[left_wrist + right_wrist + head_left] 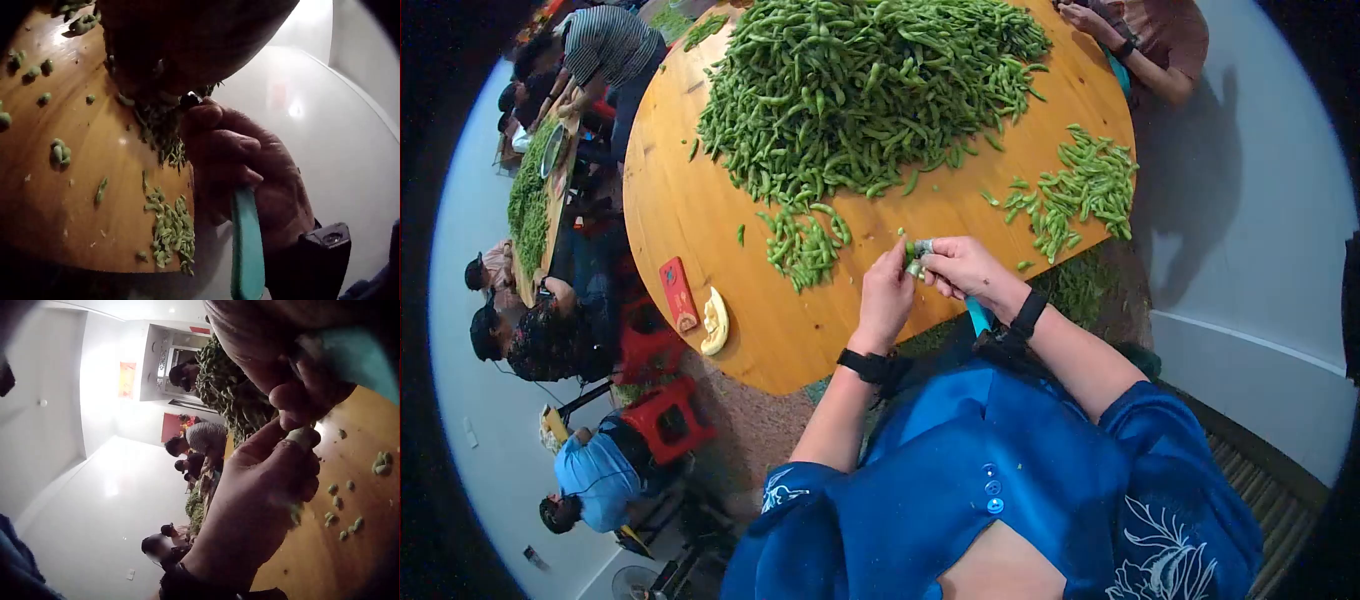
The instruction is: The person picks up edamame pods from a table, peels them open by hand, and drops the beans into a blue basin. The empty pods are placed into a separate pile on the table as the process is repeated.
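Observation:
Both hands meet over the table's near edge in the head view. My left hand (887, 290) pinches a green soybean pod (910, 248) between thumb and fingers. Its pale green end (304, 437) shows at those fingertips in the right wrist view. My right hand (972, 268) is right beside it, fingertips at the pod. Curled in its lower fingers is a tool with a flat teal handle (247, 244); the tool's other end is hidden by the hand. Something silvery shows at the meeting fingertips. Loose pods or beans (802, 245) lie in a small pile near the left hand.
A big heap of soybean pods (840, 100) covers the far part of the round wooden table (740, 375). A smaller pile (1085, 190) lies at the right edge. A red packet (679, 293) and a yellowish peel (715, 322) lie at left. Another person (1165, 50) stands at far right.

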Tool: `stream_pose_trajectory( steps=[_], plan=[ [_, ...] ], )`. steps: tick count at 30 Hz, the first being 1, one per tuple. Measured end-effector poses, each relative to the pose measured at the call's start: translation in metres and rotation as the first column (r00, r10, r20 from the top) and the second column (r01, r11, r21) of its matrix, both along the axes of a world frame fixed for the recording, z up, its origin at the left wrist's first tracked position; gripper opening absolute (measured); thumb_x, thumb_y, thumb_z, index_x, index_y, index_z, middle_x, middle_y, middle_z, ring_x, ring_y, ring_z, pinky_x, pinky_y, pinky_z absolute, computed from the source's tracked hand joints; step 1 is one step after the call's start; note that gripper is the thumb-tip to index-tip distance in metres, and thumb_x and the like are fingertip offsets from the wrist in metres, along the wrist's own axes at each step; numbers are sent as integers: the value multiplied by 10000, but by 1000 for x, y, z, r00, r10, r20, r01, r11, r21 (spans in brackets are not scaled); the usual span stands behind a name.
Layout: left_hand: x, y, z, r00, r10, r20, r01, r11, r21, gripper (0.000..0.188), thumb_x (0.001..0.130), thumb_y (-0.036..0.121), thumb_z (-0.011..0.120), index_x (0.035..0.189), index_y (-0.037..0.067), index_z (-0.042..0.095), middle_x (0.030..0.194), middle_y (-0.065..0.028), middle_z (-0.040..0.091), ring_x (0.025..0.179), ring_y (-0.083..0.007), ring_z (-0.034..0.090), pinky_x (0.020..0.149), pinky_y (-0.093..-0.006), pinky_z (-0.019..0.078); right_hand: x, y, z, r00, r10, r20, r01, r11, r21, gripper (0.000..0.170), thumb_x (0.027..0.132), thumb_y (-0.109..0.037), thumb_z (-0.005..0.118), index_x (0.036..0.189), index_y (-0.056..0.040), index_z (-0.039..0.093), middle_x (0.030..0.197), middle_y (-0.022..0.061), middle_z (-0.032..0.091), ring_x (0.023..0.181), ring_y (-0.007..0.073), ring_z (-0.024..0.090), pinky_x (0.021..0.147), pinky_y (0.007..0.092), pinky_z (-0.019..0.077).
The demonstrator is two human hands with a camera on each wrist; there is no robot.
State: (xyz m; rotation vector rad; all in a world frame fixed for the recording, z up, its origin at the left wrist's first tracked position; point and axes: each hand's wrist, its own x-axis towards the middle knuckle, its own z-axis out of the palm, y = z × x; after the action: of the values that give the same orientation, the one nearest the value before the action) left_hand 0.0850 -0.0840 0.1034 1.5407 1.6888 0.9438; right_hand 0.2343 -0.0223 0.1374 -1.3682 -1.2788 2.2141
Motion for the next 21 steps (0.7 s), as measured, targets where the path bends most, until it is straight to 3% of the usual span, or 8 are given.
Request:
stream_pose_trajectory(
  steps=[2,5,7,11,13,17,19,21],
  plan=[
    [2,-5,1,998,-23,-61,23,1000,9,471,809,-9,558,1272,51,495,915,-137,625,681,-205,600,630,-315,494,1,-4,3,1000,7,8,-7,1000,14,161,903,-164,491,807,-72,582,631,-47,546,452,17,485,359,164,341],
    [7,-10,4,1000,14,5,-15,998,63,470,805,-28,532,1267,52,500,864,-119,622,630,-181,591,588,-294,496,3,-7,8,999,22,28,-22,1000,9,149,902,-166,491,825,-79,584,627,-54,535,446,13,457,360,166,323],
    [9,-15,11,982,63,180,-45,994,-103,456,817,-33,502,1265,55,503,795,-89,615,580,-136,574,539,-257,486,4,-12,10,1000,-21,-7,20,999,-45,128,898,-167,496,848,-85,580,632,-57,524,447,9,439,364,166,306],
    [13,-22,7,940,88,331,-44,990,-136,432,844,-18,474,1268,62,505,772,-41,586,540,-80,530,485,-218,451,7,-19,8,998,-66,-17,65,995,-73,112,900,-174,501,901,-87,572,650,-56,517,443,11,422,364,164,301],
    [10,-23,4,867,121,483,-20,978,-208,402,875,20,461,1271,68,505,791,-2,566,563,-56,513,491,-200,429,11,-18,4,989,-85,-124,62,982,-178,119,906,-168,495,956,-84,560,674,-48,516,440,12,410,361,164,298],
    [1,-21,10,808,91,582,54,972,-228,389,893,63,452,1278,81,504,799,21,550,569,-41,480,486,-176,386,13,-15,3,981,-113,-158,68,962,-266,131,913,-161,483,985,-75,552,677,-43,512,438,11,393,356,159,289],
    [-3,-20,14,666,128,735,144,945,-295,401,896,55,424,1292,70,486,812,24,565,578,-43,459,493,-165,369,14,-14,4,976,-125,-181,64,949,-308,135,918,-158,476,994,-71,547,679,-35,515,442,9,393,352,154,276],
    [-6,-20,12,612,120,782,162,949,-272,402,909,79,406,1307,69,467,817,21,567,577,-46,455,490,-165,359,16,-11,3,972,-115,-205,46,948,-315,131,920,-161,477,982,-73,552,678,-39,514,440,7,391,352,150,272]
  ],
)
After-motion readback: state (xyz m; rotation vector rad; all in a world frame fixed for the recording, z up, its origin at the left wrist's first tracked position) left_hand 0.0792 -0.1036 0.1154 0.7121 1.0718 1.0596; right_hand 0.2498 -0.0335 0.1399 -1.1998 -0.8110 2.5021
